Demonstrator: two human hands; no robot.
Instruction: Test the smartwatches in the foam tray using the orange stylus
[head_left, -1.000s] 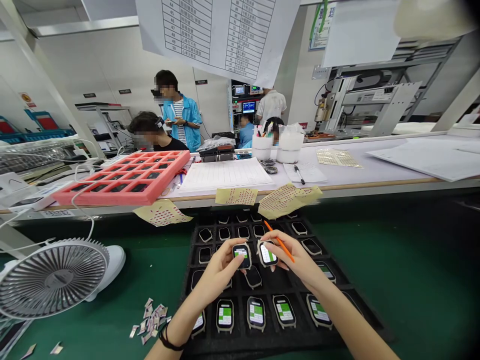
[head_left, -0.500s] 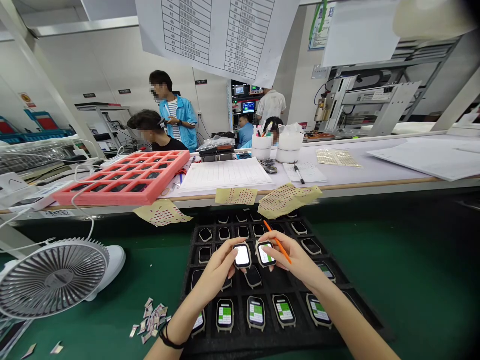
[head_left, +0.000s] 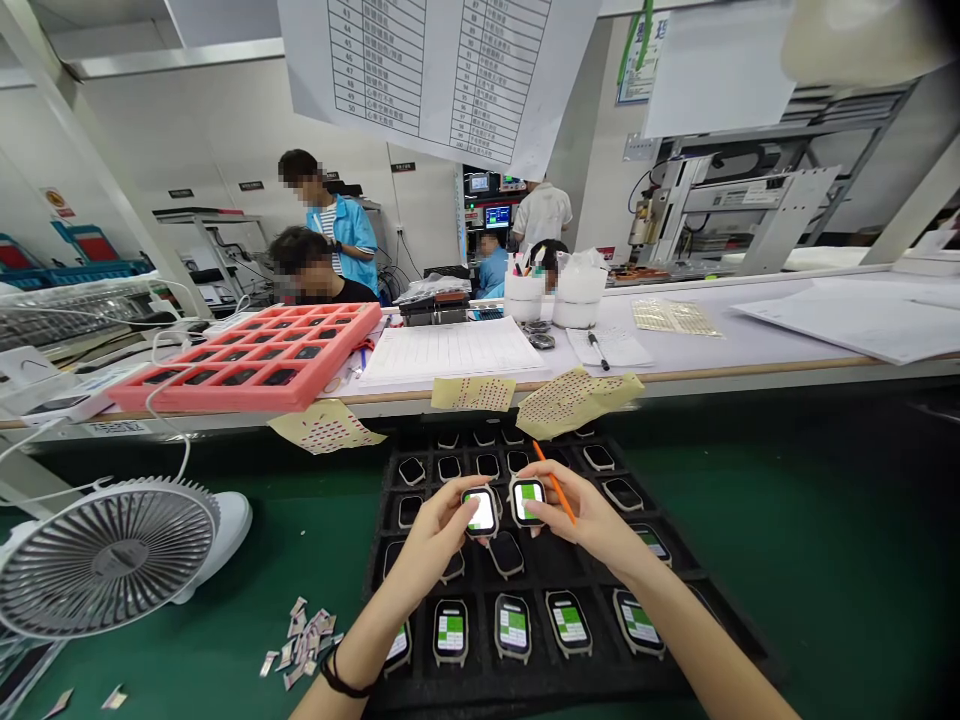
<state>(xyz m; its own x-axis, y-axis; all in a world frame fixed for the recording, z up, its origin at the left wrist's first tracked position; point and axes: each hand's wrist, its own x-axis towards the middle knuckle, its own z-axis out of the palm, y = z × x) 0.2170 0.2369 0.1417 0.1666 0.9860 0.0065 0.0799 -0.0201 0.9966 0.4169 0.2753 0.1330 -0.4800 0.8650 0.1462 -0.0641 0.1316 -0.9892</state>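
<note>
My left hand [head_left: 444, 520] is closed around a smartwatch case [head_left: 481, 512], its thumb on the lit white-and-green screen. Close beside it, my right hand [head_left: 574, 505] grips a second smartwatch case [head_left: 528, 500] with a similar lit screen, thumb against the glass. An orange pen-like stick [head_left: 555, 483] is also tucked in the right hand, slanting across its fingers. Both watches have no straps and are held above a black foam tray [head_left: 540, 575]. In its compartments lie several more watches, such as a lit one [head_left: 513, 627] in the front row and a dark one [head_left: 506, 555] below my hands.
A fan [head_left: 112, 555] stands at left, near scattered small stickers [head_left: 304, 640] on the green mat [head_left: 262, 560]. Along the raised shelf are a pink foam tray [head_left: 300, 395], paper sheets [head_left: 454, 350] and white pen cups [head_left: 523, 295]. Yellow label sheets [head_left: 577, 400] hang from its edge. Other people are beyond.
Both held watches have shifted slightly left. The left watch's screen went from plain white to white with green, and the right one shows more green. A standing person beyond moved left.
</note>
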